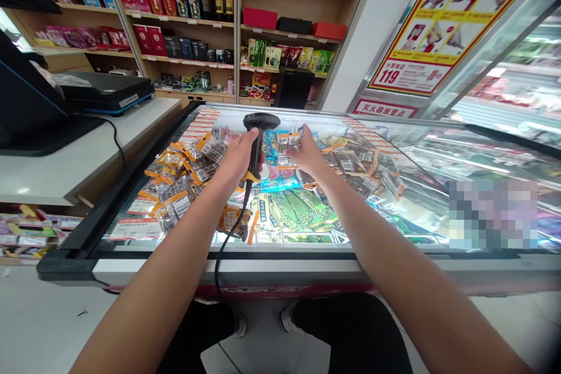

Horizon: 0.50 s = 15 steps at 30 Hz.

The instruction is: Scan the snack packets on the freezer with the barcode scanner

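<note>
Our left hand (239, 158) has its fingers wrapped tight around the handle of a black barcode scanner (259, 139), head up and tilted toward the packet, its cable (228, 242) trailing down over the near rim of the freezer chest (280, 272). Our right hand (307, 155) pinches a small clear snack packet (287, 143) between thumb and fingers, held just beside the scanner head and above the glass lid (394, 187). We judge the main risk to be a poor read: the packet is glossy and crinkled, and the lit glass below throws glare, so the code could be missed, or the scanner could catch one of the many barcoded orange-trimmed packets (184, 178) lying under the glass to the left. The light pinch could also let the packet slip onto the lid and slide away. The hanging cable could snag on the rim or on our knees below and tug the scanner off its aim. Leaning both forearms out over the glass puts weight near it, which we think is best avoided
</note>
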Each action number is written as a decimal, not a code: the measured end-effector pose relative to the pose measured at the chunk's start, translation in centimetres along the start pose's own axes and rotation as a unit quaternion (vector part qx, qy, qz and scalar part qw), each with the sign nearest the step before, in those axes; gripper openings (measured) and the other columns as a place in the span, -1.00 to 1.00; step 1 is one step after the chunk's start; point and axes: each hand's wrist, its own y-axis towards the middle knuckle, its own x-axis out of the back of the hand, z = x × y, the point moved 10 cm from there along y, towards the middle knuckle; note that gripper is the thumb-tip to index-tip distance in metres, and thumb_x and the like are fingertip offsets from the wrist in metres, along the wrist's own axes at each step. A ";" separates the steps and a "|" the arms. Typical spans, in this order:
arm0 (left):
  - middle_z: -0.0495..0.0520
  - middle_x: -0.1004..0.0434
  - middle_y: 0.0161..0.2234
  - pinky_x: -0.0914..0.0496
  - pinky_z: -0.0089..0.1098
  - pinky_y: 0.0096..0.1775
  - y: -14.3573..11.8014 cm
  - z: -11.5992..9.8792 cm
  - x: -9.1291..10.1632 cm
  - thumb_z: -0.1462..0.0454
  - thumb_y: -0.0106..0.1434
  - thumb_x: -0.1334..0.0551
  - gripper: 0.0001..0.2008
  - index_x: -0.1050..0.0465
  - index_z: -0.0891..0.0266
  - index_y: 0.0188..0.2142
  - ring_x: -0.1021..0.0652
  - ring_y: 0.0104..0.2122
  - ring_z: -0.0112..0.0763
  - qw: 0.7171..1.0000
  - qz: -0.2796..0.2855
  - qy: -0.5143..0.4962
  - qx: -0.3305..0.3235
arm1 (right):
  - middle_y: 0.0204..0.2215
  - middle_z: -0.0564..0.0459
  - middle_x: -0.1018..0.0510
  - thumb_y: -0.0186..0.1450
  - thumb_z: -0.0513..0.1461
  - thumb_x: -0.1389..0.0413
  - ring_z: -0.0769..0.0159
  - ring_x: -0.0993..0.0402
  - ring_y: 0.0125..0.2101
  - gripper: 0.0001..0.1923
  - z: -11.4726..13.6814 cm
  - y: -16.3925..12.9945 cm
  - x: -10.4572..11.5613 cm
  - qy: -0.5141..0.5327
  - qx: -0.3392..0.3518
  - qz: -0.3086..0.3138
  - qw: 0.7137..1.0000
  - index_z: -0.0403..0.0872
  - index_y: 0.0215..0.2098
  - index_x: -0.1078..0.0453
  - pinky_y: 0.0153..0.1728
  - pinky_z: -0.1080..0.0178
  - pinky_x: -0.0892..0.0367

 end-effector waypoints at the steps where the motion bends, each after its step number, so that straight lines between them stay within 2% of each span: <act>1: -0.05 -0.41 -0.63 -0.28 -0.44 -0.65 -0.1 0.2 -0.3 -0.05 0.37 -0.15 -0.63 -0.29 0.16 -0.37 -0.41 -0.73 -0.45 1.000 0.012 0.002 0.007 | 0.25 -0.37 -0.42 0.31 -0.18 -0.24 -0.10 -0.42 0.23 0.02 -0.1 -0.5 0.6 0.035 -0.009 -0.010 0.999 -0.22 0.56 0.18 0.20 -0.04 -0.34; 3: -0.02 -0.43 -0.62 -0.29 -0.44 -0.65 -0.2 0.7 -0.7 -0.08 0.36 -0.16 -0.62 -0.30 0.17 -0.36 -0.43 -0.71 -0.43 0.999 0.036 0.006 0.020 | 0.11 -0.29 -0.53 0.33 -0.15 -0.21 -0.06 -0.51 0.11 0.03 -0.1 -1.3 1.4 0.064 -0.029 -0.009 0.998 -0.19 0.57 0.24 0.16 -0.07 -0.37; 6: 0.00 -0.46 -0.61 -0.28 -0.45 -0.66 -0.4 0.9 -1.3 -0.11 0.34 -0.16 -0.59 -0.33 0.18 -0.34 -0.45 -0.70 -0.42 0.997 0.075 0.015 0.029 | -0.03 -0.24 -0.58 0.31 -0.15 -0.24 -0.06 -0.56 -0.02 0.02 0.4 -1.8 2.2 0.050 -0.038 -0.011 0.998 -0.17 0.57 0.17 0.06 -0.08 -0.41; 11: 0.02 -0.48 -0.61 -0.32 -0.44 -0.64 -1.0 1.1 -2.1 -0.12 0.35 -0.15 -0.58 -0.38 0.19 -0.31 -0.45 -0.69 -0.41 0.990 0.127 0.051 0.033 | -0.17 -0.11 -0.60 0.30 -0.19 -0.22 0.03 -0.58 -0.22 0.03 0.0 -1.4 1.5 0.088 -0.037 0.023 0.995 -0.12 0.57 0.23 -0.09 -0.06 -0.48; 15: 0.03 -0.48 -0.61 -0.34 -0.43 -0.63 -1.0 1.3 -2.0 -0.11 0.37 -0.12 -0.58 -0.38 0.19 -0.32 -0.45 -0.69 -0.40 0.988 0.130 0.074 0.030 | -0.10 -0.14 -0.57 0.30 -0.16 -0.22 -0.01 -0.55 -0.12 0.00 -0.4 -1.1 1.6 0.047 -0.009 0.001 0.999 -0.06 0.57 0.16 -0.08 -0.07 -0.48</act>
